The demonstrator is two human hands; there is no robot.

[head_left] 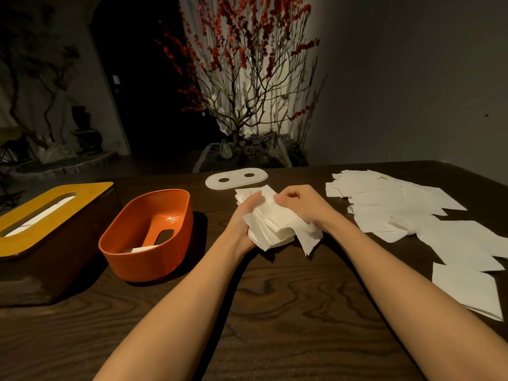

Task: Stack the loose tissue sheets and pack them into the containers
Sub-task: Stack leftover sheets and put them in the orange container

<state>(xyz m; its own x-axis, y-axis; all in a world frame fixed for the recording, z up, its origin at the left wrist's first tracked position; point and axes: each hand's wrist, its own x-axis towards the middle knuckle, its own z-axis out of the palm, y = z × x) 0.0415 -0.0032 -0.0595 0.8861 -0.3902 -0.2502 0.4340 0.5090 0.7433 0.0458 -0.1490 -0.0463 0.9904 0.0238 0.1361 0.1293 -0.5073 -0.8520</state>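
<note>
A stack of white tissue sheets is held just above the dark wooden table at the centre. My left hand grips the stack from its left side and underneath. My right hand holds its top right edge with curled fingers. The sheets in the stack are uneven, with corners sticking out toward me. Many loose tissue sheets lie spread over the right side of the table. An orange open container stands to the left of the stack, with a slot in its bottom.
A brown tissue box with a yellow slotted lid stands at the far left, white tissue showing in its slot. A white oval lid with two holes lies behind the stack. A potted tree with red blossoms stands beyond the table.
</note>
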